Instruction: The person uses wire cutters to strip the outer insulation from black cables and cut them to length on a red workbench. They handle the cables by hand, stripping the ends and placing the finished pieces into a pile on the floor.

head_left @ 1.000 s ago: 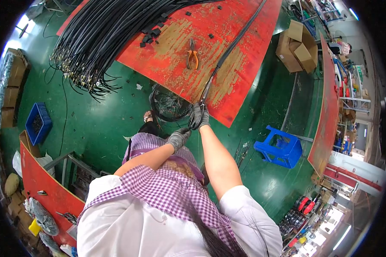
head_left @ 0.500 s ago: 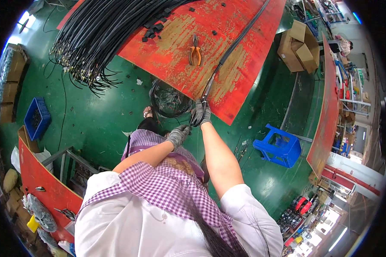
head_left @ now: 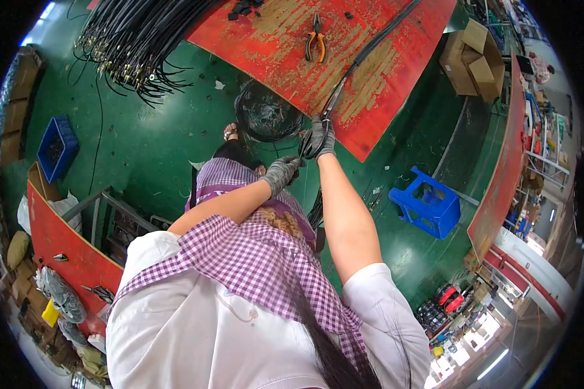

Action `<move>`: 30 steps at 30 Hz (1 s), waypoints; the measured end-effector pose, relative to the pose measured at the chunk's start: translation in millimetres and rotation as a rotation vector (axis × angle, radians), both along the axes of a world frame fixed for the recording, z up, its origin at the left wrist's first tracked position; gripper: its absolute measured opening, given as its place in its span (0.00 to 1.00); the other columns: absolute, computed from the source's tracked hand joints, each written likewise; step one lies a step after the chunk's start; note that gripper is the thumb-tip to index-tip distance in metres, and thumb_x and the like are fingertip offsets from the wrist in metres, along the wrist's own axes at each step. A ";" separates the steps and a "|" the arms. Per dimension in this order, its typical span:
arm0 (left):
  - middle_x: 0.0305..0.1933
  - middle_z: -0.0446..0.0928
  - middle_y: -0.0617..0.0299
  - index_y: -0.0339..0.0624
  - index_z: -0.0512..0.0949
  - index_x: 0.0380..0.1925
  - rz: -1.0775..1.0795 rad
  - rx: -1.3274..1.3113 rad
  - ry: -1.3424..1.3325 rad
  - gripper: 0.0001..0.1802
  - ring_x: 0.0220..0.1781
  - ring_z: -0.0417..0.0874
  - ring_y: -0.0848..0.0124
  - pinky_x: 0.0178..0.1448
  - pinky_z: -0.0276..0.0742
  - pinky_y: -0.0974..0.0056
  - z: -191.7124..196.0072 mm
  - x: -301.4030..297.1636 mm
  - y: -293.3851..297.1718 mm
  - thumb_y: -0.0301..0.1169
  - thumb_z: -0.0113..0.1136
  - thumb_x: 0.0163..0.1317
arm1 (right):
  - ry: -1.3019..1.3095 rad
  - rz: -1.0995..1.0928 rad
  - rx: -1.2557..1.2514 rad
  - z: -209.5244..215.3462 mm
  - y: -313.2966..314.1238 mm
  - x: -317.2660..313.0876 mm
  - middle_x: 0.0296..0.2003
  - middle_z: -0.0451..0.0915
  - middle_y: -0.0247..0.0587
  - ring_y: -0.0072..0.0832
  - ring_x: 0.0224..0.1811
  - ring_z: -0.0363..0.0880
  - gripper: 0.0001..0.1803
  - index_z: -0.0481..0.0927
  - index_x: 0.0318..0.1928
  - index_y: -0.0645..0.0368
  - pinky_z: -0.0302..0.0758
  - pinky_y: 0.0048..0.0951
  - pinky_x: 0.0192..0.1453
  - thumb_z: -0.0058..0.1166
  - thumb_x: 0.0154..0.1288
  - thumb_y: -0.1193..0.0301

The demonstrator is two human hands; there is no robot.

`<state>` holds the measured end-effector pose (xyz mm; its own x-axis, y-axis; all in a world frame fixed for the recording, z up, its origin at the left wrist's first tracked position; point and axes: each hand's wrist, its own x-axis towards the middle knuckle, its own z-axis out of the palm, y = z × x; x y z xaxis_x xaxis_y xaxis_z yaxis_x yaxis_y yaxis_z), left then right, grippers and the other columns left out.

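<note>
My right hand [head_left: 322, 137], in a grey glove, is wrapped round a black cable bundle [head_left: 362, 59] at the near edge of the red worn table. The bundle runs away across the tabletop, and its thinner wires spread near the grip. Just left and nearer to me, my left hand [head_left: 281, 175], also gloved, is closed beside the loose black wire ends by the right hand. What its fingers pinch is too small to make out. Orange-handled pliers [head_left: 315, 44] lie on the table [head_left: 272, 48], left of the bundle.
A thick heap of black cables [head_left: 139, 48] hangs over the table's left side. Under the near edge lies a coil of wire [head_left: 266, 113]. A blue stool [head_left: 428, 204] and an open cardboard box [head_left: 474, 65] are at the right; a blue crate [head_left: 58, 149] stands left.
The view has shifted, so the table and pliers sit higher and farther right. Both hands stay close together at the bundle's near end, the left still closed beside the wires.
</note>
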<state>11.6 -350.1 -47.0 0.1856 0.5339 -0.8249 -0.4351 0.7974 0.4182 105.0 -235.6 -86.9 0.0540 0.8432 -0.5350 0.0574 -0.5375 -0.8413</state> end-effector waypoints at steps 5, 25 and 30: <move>0.16 0.67 0.69 0.46 0.76 0.30 0.015 0.000 0.057 0.08 0.13 0.62 0.79 0.16 0.56 0.72 -0.2 -4.3 2.3 0.34 0.51 0.56 | 0.106 -0.045 -0.150 9.5 -0.4 3.1 0.15 0.62 0.30 0.23 0.13 0.60 0.09 0.66 0.28 0.49 0.58 0.27 0.15 0.46 0.59 0.60; 0.28 0.76 0.70 0.41 0.77 0.35 -0.037 0.228 0.136 0.11 0.21 0.67 0.82 0.25 0.64 0.76 -10.2 -46.0 -6.4 0.34 0.54 0.56 | -0.567 1.328 0.010 84.7 -72.4 70.0 0.29 0.74 0.46 0.36 0.32 0.74 0.25 0.67 0.43 0.62 0.70 0.30 0.37 0.49 0.55 0.53; 0.30 0.76 0.69 0.39 0.76 0.37 -0.079 0.296 0.191 0.11 0.27 0.70 0.81 0.30 0.67 0.74 -7.5 -48.9 -3.8 0.33 0.53 0.56 | -0.604 1.351 -0.082 125.6 -48.5 38.3 0.31 0.73 0.51 0.42 0.35 0.73 0.30 0.66 0.47 0.62 0.69 0.34 0.40 0.51 0.52 0.51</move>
<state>-37.3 -353.9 -54.5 0.0932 0.7450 -0.6605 -0.2688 0.6576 0.7038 143.3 -284.2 38.7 -0.5015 0.4037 -0.7652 0.8624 0.1625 -0.4795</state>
